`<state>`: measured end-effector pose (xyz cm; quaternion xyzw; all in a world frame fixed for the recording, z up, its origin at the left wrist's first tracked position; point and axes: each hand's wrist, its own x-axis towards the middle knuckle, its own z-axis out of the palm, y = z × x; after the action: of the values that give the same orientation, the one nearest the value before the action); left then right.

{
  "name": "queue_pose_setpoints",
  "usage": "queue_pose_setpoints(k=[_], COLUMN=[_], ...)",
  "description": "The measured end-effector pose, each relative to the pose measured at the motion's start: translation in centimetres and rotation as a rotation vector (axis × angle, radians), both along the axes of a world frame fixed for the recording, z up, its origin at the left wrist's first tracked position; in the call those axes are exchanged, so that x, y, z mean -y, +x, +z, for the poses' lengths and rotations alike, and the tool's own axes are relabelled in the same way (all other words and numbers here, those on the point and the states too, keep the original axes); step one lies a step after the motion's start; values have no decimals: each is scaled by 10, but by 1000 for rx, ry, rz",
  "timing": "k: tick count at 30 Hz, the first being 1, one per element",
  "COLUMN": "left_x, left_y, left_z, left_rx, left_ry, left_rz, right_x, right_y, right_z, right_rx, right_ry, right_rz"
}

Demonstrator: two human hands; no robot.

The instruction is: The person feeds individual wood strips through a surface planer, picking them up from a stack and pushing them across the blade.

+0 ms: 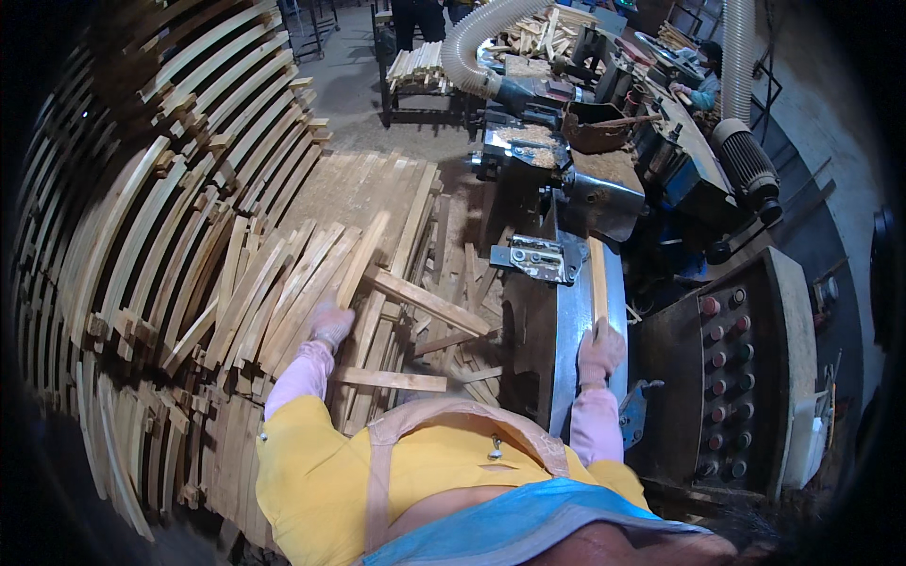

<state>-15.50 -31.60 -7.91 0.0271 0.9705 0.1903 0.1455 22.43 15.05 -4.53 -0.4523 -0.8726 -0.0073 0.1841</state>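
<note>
My left hand (330, 325), in a pale work glove and slightly blurred, is closed round the near end of a wooden strip (364, 257) over a pile of similar strips (300, 288). On the right, my gloved right hand (601, 354) grips the near end of another wooden strip (597, 275). That strip lies lengthwise on the metal bed (563, 363) of a woodworking machine (536, 174). Its far end reaches the machine's metal hood (604, 206). A metal guide block (538, 258) sits left of this strip.
Tall stacks of curved wooden slats (123, 236) rise on the left. Loose wooden bars (429, 300) jut out between me and the machine. A control panel with several buttons (727, 377) stands at right. Farther off are a ribbed hose (464, 52), a motor (746, 160) and another person (703, 90).
</note>
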Motion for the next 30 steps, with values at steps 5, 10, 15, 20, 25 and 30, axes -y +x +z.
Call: queue_pose_setpoints(k=[5, 10, 15, 20, 25, 30], left_x=[-117, -242, -315, -275, -221, -199], left_y=[21, 117, 214, 236, 205, 159], left_z=[52, 117, 74, 30, 13, -41], left_rx=[34, 398, 531, 881, 621, 421], left_ry=[651, 1133, 1260, 1150, 720, 632], left_rz=[2, 21, -486, -572, -558, -454], right_x=[-18, 122, 144, 196, 160, 45], right_y=[-59, -77, 32, 158, 151, 20], right_z=[1, 49, -4, 35, 7, 9], right_rx=[-91, -331, -453, -38, -88, -446], right_ry=[-347, -611, -424, -496, -218, -67], right_rz=[67, 732, 234, -178, -195, -174])
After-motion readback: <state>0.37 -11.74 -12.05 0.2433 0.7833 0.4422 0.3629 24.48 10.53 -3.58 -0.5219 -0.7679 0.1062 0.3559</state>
